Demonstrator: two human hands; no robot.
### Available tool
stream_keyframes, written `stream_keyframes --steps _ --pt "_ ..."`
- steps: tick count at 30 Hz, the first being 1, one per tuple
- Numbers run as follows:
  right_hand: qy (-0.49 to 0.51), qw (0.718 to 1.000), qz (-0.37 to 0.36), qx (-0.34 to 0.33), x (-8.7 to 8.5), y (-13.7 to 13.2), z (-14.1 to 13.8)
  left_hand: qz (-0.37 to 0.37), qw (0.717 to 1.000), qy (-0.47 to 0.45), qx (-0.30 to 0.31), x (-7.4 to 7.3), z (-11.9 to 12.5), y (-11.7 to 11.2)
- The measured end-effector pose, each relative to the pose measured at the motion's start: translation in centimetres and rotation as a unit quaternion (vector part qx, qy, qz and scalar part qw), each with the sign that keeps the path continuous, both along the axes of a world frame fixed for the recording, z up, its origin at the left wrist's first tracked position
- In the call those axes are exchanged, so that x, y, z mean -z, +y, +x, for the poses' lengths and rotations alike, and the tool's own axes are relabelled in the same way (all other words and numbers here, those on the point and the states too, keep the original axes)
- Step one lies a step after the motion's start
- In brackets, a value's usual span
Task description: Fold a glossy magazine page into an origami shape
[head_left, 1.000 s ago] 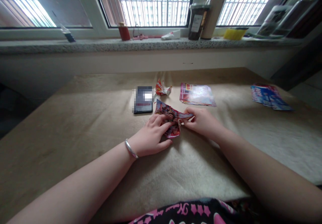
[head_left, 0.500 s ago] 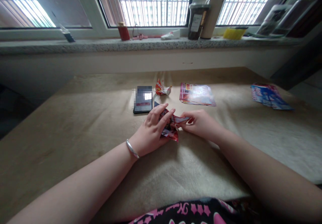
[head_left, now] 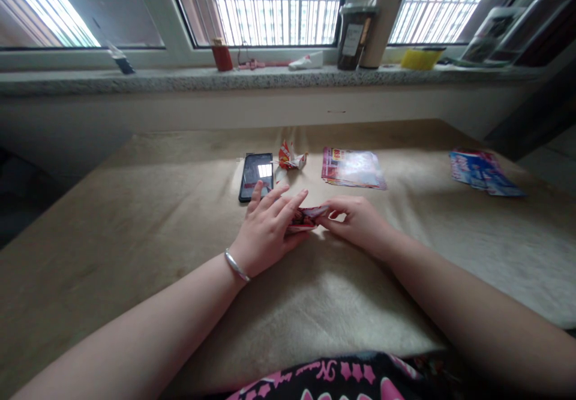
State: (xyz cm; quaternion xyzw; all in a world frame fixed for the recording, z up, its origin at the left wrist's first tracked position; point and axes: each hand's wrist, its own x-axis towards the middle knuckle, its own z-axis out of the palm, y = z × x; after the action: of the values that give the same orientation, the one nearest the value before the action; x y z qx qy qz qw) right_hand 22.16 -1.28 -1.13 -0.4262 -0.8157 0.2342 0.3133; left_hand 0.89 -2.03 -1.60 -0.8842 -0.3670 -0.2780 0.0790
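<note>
A partly folded sheet of red, glossy printed paper (head_left: pixel 306 219) is between my two hands above the table. My left hand (head_left: pixel 265 226), with a silver bangle at the wrist, covers its left part; the fingers are stretched, with the thumb on the near side and the paper held between. My right hand (head_left: pixel 355 220) pinches the paper's right end between thumb and fingertips. Just beyond my left fingers lies a black phone (head_left: pixel 256 175). A small folded paper figure (head_left: pixel 291 157), orange and white, stands beside it. Most folds are hidden by my left hand.
A stack of printed sheets (head_left: pixel 353 167) lies beyond my right hand. Blue and pink leaflets (head_left: pixel 483 172) are at the table's far right. On the stone windowsill (head_left: pixel 270 82) stand a red container (head_left: pixel 222 55), a dark lidded tub (head_left: pixel 354 37) and a yellow item (head_left: pixel 420 59).
The red paper has been brought together into a narrower, flatter shape. My left hand has shifted slightly left with its fingers spread wider, and my right hand's pinch has moved slightly left.
</note>
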Motion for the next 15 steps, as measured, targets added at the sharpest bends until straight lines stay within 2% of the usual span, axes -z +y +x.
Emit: stream_keyframes --steps 6,15 --pt "0.045 0.998 0.017 0.045 -0.4 -0.7 -0.3 -0.015 1.000 -0.022 0.013 -0.3 -0.1 0.1" --pt "0.084 0.996 0.004 -0.035 -1.2 -1.2 -0.6 -0.042 0.994 -0.093 0.043 -0.6 0.0 0.3"
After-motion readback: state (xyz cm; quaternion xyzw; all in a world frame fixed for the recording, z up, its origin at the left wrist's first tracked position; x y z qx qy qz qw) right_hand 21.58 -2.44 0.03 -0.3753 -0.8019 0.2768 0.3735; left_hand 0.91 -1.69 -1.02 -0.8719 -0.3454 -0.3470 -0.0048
